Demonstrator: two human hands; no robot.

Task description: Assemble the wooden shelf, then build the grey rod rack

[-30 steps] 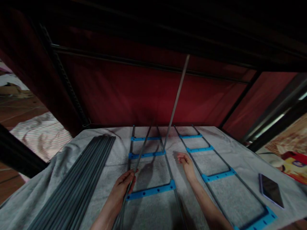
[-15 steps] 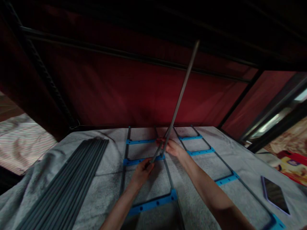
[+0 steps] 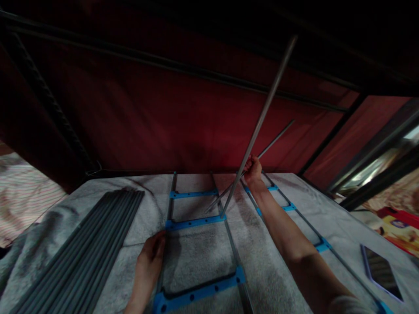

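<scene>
My right hand (image 3: 253, 170) is closed around a thin grey tube (image 3: 276, 138), which slants up to the right; its lower end hangs over the rack frame. My left hand (image 3: 151, 255) is curled at the left side rail of a frame of grey tubes and blue plastic crosspieces (image 3: 194, 222), just below a corner joint. Its fingertips are partly hidden against the rail. A second grey tube (image 3: 262, 115) rises, leaning right, from the right corner of that same blue crosspiece, with neither hand on it.
A bundle of grey tubes (image 3: 88, 244) lies at left on the grey blanket (image 3: 193, 257). A second blue-jointed frame (image 3: 322, 245) lies at right, with a phone (image 3: 382, 271) beside it. Dark bars and a red fabric wall (image 3: 183, 126) close off the back.
My left hand has let go of the thin tube and moved left to the frame's side rail. My right hand has carried that tube up and right. The view has shifted slightly.
</scene>
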